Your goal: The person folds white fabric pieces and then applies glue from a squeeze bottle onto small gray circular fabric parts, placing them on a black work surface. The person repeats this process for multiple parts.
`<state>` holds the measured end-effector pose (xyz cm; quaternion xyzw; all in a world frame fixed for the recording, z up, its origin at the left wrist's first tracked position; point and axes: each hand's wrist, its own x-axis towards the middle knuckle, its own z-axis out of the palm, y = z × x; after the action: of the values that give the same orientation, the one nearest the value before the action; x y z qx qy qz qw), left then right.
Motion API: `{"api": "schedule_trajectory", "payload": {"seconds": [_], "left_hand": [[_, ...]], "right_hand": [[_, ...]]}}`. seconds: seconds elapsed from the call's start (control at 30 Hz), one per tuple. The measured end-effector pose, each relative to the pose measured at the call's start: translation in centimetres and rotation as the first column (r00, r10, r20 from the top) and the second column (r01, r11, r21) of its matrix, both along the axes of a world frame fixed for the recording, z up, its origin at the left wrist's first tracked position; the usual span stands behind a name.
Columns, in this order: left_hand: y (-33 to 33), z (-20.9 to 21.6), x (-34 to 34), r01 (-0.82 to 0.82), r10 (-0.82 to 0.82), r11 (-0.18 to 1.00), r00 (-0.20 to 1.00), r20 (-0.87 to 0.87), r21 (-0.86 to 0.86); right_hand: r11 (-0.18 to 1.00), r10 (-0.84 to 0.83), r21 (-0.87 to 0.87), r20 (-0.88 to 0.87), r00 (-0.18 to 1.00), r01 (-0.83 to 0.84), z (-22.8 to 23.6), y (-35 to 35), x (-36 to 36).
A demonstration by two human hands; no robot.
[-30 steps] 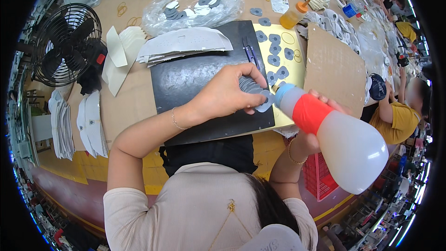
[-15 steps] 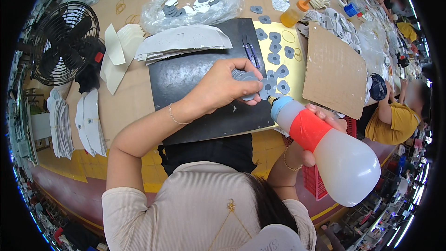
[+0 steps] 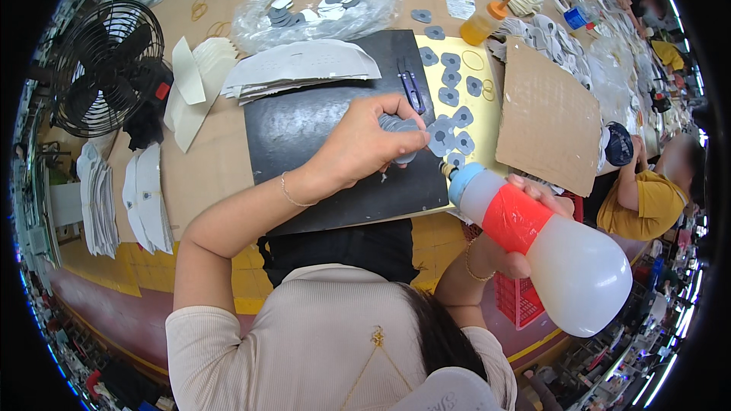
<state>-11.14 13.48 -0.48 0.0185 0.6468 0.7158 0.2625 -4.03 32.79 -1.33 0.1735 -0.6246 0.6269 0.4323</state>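
Note:
Over the black mat (image 3: 304, 129), my left hand (image 3: 365, 141) pinches a fanned stack of small grey patches (image 3: 397, 128). One grey patch (image 3: 440, 137) with a dark centre juts out past my left fingertips, toward the bottle. My right hand (image 3: 537, 196) is wrapped round a large translucent white squeeze bottle (image 3: 575, 270) with a red band and a light blue cap. The bottle is tilted, its narrow nozzle (image 3: 448, 170) pointing up and left just below the jutting patch. Several loose grey patches (image 3: 451, 78) lie on the yellow sheet (image 3: 483, 118) beyond.
Purple thread snips (image 3: 412, 91) and a stack of white cut pieces (image 3: 304, 65) lie on the mat. A plastic bag of patches (image 3: 251, 19) sits behind. A black fan (image 3: 106, 68) stands left, brown cardboard (image 3: 548, 118) right. A person in yellow (image 3: 643, 205) is further right.
The bottle in my right hand has shifted slightly right and down, its nozzle now lower beside the jutting patch. My left hand has hardly moved.

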Motion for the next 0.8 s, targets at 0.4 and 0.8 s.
{"api": "schedule_trajectory", "payload": {"seconds": [0.4, 0.8], "left_hand": [[1.0, -0.2, 0.8, -0.008, 0.002, 0.999, 0.992, -0.13, -0.047], [4.4, -4.5, -12.6, 0.027, -0.106, 0.945, 0.968, -0.228, -0.327]], "right_hand": [[0.999, 0.028, 0.039, 0.124, 0.992, -0.033, -1.1, 0.8, -0.1], [0.982, 0.035, -0.189, 0.315, 0.949, 0.027, -0.3, 1.5, 1.5]]}}
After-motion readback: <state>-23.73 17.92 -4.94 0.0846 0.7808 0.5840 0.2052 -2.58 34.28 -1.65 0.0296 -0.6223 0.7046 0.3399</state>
